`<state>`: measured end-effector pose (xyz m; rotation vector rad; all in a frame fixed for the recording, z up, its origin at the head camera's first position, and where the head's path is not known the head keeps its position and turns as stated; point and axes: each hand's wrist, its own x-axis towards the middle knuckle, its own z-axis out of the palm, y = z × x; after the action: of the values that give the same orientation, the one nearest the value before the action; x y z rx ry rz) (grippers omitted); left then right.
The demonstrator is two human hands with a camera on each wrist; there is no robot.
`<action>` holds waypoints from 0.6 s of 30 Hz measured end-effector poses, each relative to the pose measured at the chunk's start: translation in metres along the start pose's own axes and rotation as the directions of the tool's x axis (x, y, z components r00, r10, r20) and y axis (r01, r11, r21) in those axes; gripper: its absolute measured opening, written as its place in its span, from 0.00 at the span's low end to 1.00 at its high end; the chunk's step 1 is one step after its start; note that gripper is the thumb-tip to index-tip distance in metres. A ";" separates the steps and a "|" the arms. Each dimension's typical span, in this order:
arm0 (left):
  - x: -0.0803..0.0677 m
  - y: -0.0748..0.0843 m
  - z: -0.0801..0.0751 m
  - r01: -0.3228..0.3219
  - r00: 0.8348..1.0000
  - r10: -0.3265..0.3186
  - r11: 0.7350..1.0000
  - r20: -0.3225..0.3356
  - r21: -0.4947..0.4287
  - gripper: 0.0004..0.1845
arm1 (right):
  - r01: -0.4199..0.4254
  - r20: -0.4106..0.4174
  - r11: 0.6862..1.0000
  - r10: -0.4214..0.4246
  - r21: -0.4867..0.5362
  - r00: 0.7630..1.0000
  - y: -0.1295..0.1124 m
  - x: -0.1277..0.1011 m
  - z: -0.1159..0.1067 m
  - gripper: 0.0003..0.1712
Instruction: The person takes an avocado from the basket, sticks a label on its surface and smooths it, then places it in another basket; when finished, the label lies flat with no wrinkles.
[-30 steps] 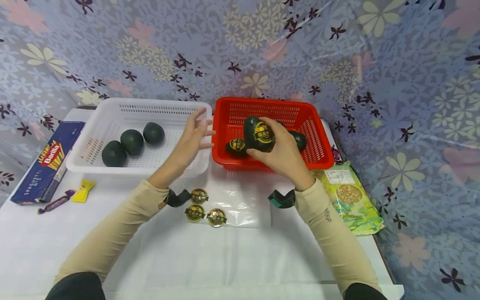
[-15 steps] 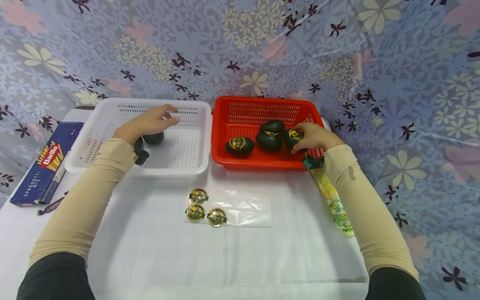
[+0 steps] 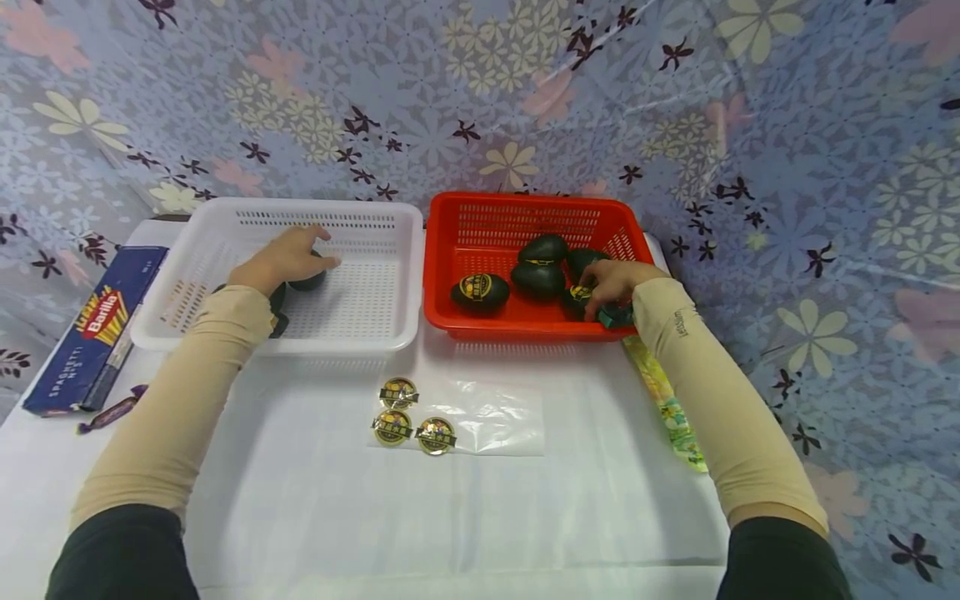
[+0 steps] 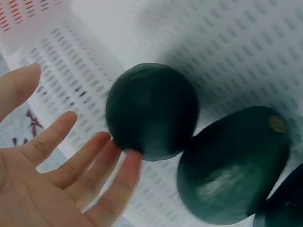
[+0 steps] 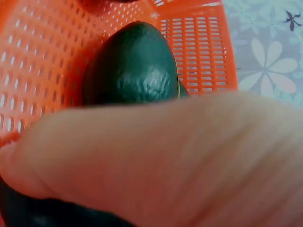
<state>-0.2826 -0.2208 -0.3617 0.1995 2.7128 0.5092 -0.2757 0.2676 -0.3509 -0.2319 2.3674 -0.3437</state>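
While both hands are down in the two baskets, the layout reads as below, left to right.

spaghetti box [image 3: 92, 330]: laid flat at the far left edge of the table [image 3: 465, 517], with a purple candy [image 3: 105, 413] just in front; neither is touched.

white basket [image 3: 390, 275]: set left of the red one, rims almost touching; plain dark avocados are kept here, with no label visible on them.

left hand [image 3: 281, 258]: lowered into the white basket over the plain avocado [image 4: 151, 111]; fingers [image 4: 71, 161] are straight and spread, fingertips just touching the fruit's side, nothing gripped. A second avocado [image 4: 232, 165] is pressed against the first.

stickers [image 3: 412, 417]: three round gold-and-black labels are parked on a clear plastic sheet [image 3: 495, 417] at table centre, in front of both baskets, within reach of either hand.

red basket [image 3: 540, 208]: labelled fruit is collected here; a labelled avocado [image 3: 480, 292] lies at its left with the sticker facing up.

right hand [image 3: 611, 283]: placed at the basket's near right corner, fingers curled over a stickered avocado [image 3: 579, 297]; whether it is truly gripped or only covered cannot be told for certain, the wrist view being blocked by the hand itself.

snack bag [image 3: 663, 400]: left flat right of the sheet, partly hidden under the right forearm.
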 end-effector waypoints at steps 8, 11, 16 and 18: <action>0.002 -0.011 0.002 0.043 0.998 -0.043 0.999 0.045 0.011 0.36 | 0.043 -0.065 0.999 -0.043 -0.005 0.997 0.006 0.007 0.004 0.43; 0.002 -0.014 0.003 0.042 0.997 -0.042 0.999 0.069 -0.001 0.38 | 0.046 -0.070 0.999 -0.045 0.013 0.997 0.007 0.007 0.005 0.43; 0.002 -0.019 0.006 0.042 0.994 -0.040 0.999 0.104 -0.019 0.39 | 0.058 -0.051 0.998 -0.057 0.029 0.997 0.007 0.006 0.006 0.42; 0.003 -0.020 0.006 0.042 0.993 -0.039 0.999 0.108 -0.022 0.39 | 0.061 -0.042 0.998 -0.060 0.026 0.997 0.007 0.005 0.006 0.42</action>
<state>-0.2845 -0.2367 -0.3759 0.1601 2.5987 0.5048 -0.2758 0.2716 -0.3603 -0.2870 2.3984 -0.4134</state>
